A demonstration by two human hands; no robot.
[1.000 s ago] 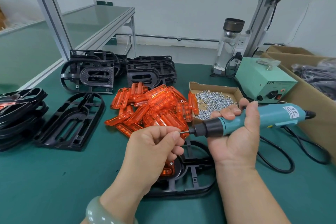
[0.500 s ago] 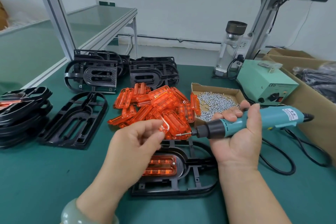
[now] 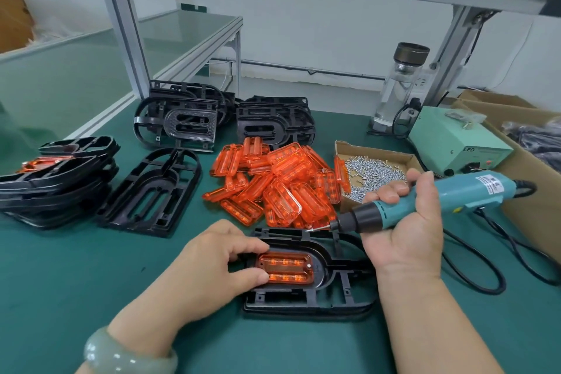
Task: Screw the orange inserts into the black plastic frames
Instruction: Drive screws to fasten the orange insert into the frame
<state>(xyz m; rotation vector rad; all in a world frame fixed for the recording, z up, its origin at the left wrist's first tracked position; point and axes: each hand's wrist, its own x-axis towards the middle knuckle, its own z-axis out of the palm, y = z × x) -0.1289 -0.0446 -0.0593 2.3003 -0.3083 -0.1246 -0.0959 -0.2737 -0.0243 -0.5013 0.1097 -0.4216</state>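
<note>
Orange insert pile (image 3: 273, 188) just behind frame (image 3: 306, 300)

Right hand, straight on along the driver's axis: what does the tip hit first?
The driver in the right hand probably meets the far rim of the frame first; beyond it, the left hand on the insert. Depth unclear: it may pass above.

I'm looking at a black frame (image 3: 303, 302) lying flat nearest me, an orange insert (image 3: 285, 267) sitting in its oval recess. Loose inserts (image 3: 282, 188) are lying heaped just behind it, spare frames (image 3: 60, 182) sitting stacked further left.
</note>
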